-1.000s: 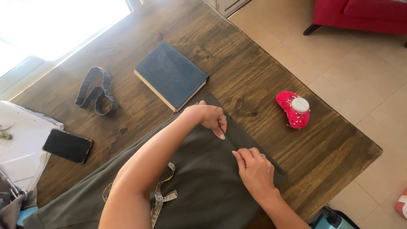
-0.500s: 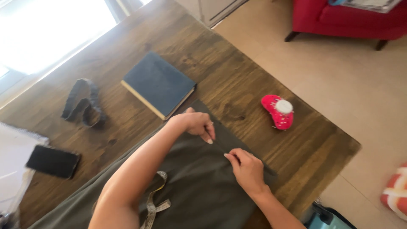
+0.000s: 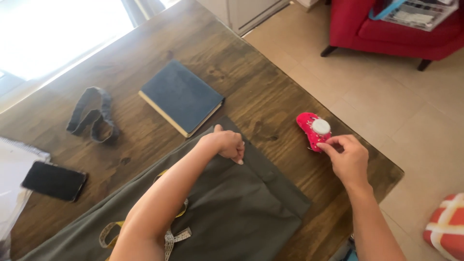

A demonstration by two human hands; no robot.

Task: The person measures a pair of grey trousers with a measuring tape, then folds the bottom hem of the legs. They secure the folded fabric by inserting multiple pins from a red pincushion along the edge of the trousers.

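Note:
A dark olive garment [image 3: 232, 212] lies spread on the wooden table [image 3: 251, 82]. My left hand [image 3: 226, 144] presses down on the garment's folded top edge, fingers curled. My right hand [image 3: 349, 158] is off the cloth to the right, its fingertips pinched at the edge of a pink pincushion [image 3: 314, 130] with a white round top. Whether a pin is between the fingers cannot be told. A yellow-and-white tape measure [image 3: 171, 232] lies on the garment under my left forearm.
A dark blue book [image 3: 181, 96] lies beyond the garment. A grey fabric strap [image 3: 92, 116] and a black phone [image 3: 54, 181] are at the left, with white paper [image 3: 12, 169] beside the phone. A red armchair [image 3: 396, 29] stands on the tiled floor. The table edge runs close by my right hand.
My right hand has left the garment's folded edge and moved right to the pink pincushion. My left hand stays pressed on the cloth. The camera view has shifted.

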